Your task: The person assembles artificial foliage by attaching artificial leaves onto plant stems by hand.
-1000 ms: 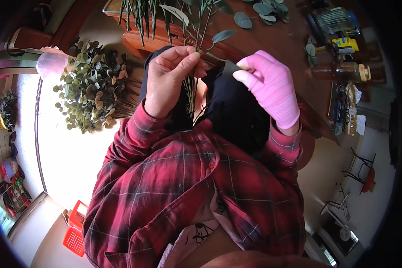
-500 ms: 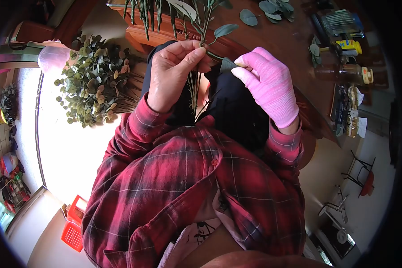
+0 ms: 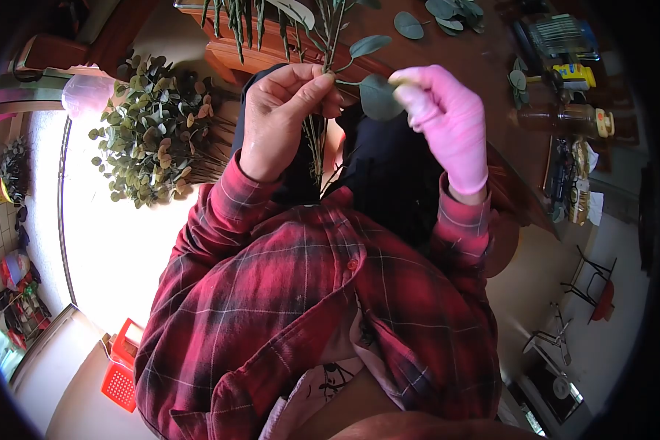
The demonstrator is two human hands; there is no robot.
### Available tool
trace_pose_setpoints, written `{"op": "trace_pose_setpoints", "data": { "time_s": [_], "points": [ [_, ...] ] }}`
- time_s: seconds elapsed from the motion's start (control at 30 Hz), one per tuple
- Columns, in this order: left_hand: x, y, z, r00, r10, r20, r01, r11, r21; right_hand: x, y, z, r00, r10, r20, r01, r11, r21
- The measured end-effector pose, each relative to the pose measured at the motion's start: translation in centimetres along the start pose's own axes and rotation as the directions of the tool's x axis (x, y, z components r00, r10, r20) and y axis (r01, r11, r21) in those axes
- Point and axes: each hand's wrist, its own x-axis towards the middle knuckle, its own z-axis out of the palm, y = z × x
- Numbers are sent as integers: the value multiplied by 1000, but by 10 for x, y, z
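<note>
My bare left hand (image 3: 290,110) pinches a bundle of thin leafy stems (image 3: 315,147) between thumb and fingers, and their lower ends hang down over my lap. From the pinch a short stalk runs sideways to a round grey-green leaf (image 3: 380,99). My right hand (image 3: 447,117), in a pink glove with pale yellowish fingertips, has its thumb and fingers drawn together at that leaf's right edge. Another leaf (image 3: 370,46) sticks out from the bundle just above. Farther up, the stems pass out of the frame.
A big bunch of small-leaved foliage (image 3: 154,132) lies to the left. Dark drooping stems (image 3: 249,26) hang over the wooden table's edge. Loose leaves (image 3: 409,26), a brown bottle (image 3: 565,121) and a yellow container (image 3: 573,77) lie on the table. A red basket (image 3: 119,381) stands lower left.
The gloved right hand has moved up slightly and curled its fingers. The round leaf has turned from nearly edge-on to face the camera. My left hand keeps its pinch.
</note>
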Motion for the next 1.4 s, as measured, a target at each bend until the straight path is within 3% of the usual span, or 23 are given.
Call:
{"op": "trace_pose_setpoints", "data": {
  "time_s": [0.03,0.13,0.17,0.2,0.27,0.37,0.5,0.93,1.4],
  "points": [
    [0,0,0,1000,-8,-3,8,1000,-24,2,10,0,991,132,-28,-121,962,246],
    [0,0,1,1000,-14,-1,14,998,-57,6,50,15,999,7,-45,8,946,324],
    [0,-1,3,1000,-15,1,15,998,-61,3,57,28,982,-149,-112,182,891,415],
    [-1,-1,3,1000,-20,3,20,998,-64,0,42,30,997,-70,-22,72,992,100],
    [-2,-1,6,999,-36,10,36,997,-70,-8,26,47,993,81,-80,-51,946,321],
    [-4,-3,10,999,-49,-16,48,997,-63,-10,15,62,977,107,-183,-36,935,354],
    [-4,-5,13,999,-24,22,25,998,-61,-9,19,69,959,1,-282,109,921,375],
    [-5,-7,11,998,-54,9,55,993,-102,4,14,53,979,108,-174,8,829,560],
    [-5,-5,12,998,-53,21,55,991,-120,9,11,51,990,91,-105,-21,845,534]
  ]
}}
